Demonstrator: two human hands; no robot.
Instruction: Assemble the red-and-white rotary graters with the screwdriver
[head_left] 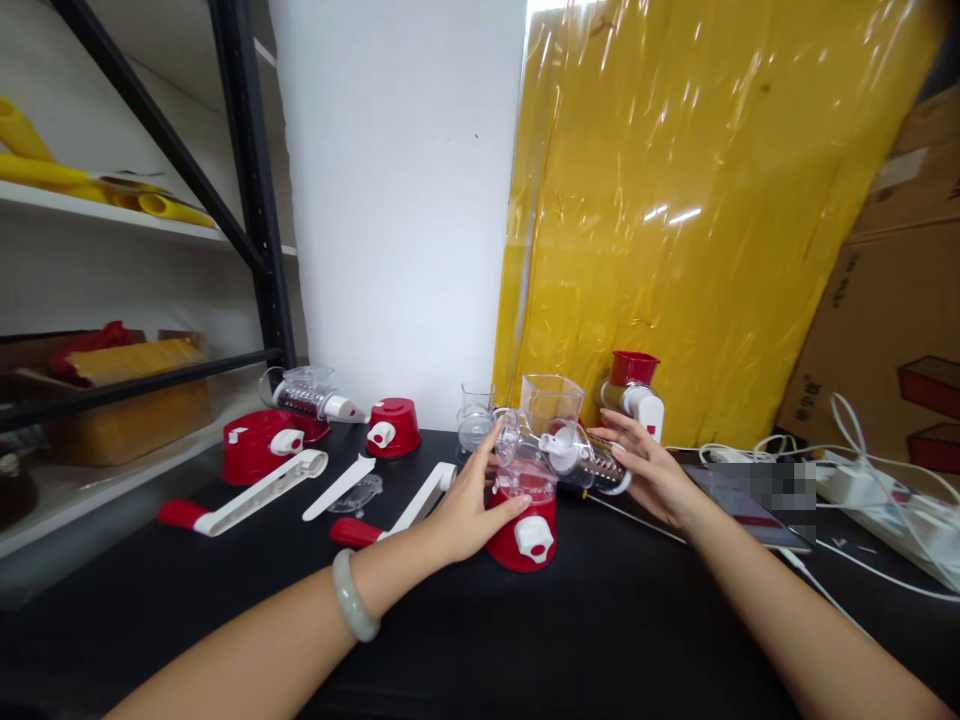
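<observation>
My left hand (476, 505) is closed around the left side of a clear plastic grater housing (551, 400) with a square hopper. That housing sits on a red base (521, 525) with a white knob at its front. In my right hand (649, 465) is a grater drum (596, 460), lying sideways with its white hub toward the housing's opening. The drum's near end overlaps the housing in view; I cannot tell whether it is inside. Left of my left hand lies a white crank handle (420, 500) with a red grip (356, 532), partly behind my forearm.
More grater parts stand left: a red base (262, 447), a drum in a clear housing (304, 395), a smaller red base (394, 428), another crank (262, 490), and a white strip (339, 488). Behind stands a red-hoppered grater (636, 385). A tablet (739, 505) and a power strip (892, 510) lie right.
</observation>
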